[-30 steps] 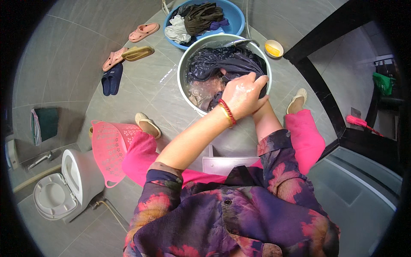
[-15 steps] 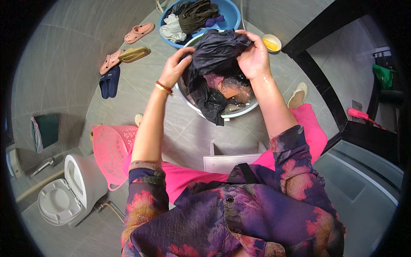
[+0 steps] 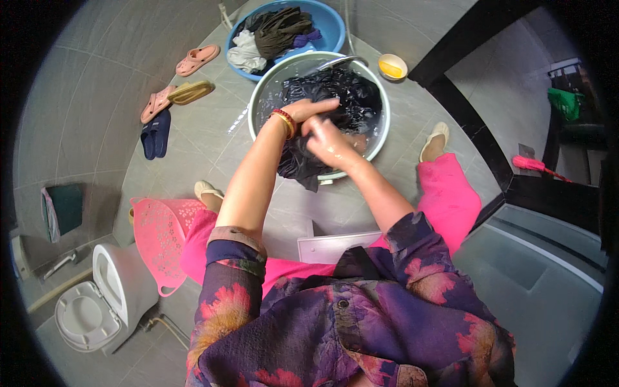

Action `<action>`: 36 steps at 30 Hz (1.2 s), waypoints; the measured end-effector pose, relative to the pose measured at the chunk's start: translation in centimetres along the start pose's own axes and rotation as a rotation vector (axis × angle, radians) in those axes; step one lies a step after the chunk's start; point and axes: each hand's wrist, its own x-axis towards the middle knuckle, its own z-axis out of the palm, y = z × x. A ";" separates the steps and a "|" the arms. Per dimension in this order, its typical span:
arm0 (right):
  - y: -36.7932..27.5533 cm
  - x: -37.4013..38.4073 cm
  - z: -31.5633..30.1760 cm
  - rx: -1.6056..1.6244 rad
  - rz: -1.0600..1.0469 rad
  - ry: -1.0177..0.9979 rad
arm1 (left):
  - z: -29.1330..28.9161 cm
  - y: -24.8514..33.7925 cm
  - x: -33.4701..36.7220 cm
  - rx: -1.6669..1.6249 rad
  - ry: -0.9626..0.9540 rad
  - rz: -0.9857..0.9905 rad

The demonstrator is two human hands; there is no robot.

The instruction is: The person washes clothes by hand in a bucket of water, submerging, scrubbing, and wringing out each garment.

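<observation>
Black wet cloth (image 3: 361,97) lies in the water of a round pale basin (image 3: 384,132); one end (image 3: 296,164) hangs over the basin's near rim. My left hand (image 3: 303,111), with a red and gold bracelet at the wrist, is over the cloth, its fingers stretched out to the right. Just below and right of it, my right hand (image 3: 327,142) is closed and slightly blurred, wet, with its curled fingers against the black cloth. The cloth between the two hands is partly hidden. A curved metal-looking tube (image 3: 342,61) crosses the basin's far rim.
Behind the basin stands a blue tub (image 3: 332,29) of dark and white clothes. A small bowl (image 3: 392,66) with a yellow bar is at its right. Pink slippers (image 3: 196,60) lie left. Nearer are a pink perforated basket (image 3: 161,238), a toilet (image 3: 122,277) and a low white stool (image 3: 335,245).
Both hands have come down from holding the black cloth spread above the basin and now meet close together over it. Most of the cloth has dropped into the water.
</observation>
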 end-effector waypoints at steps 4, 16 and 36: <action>-3.1 -1.2 0.3 -0.370 -0.107 -0.171 | -0.3 -1.7 1.6 0.207 0.098 0.219; 2.3 1.6 -6.0 1.511 0.571 0.251 | 12.7 0.0 -9.5 0.707 0.589 0.869; 9.1 5.9 -1.6 0.031 0.175 0.594 | 3.2 -3.5 4.7 0.635 0.978 0.164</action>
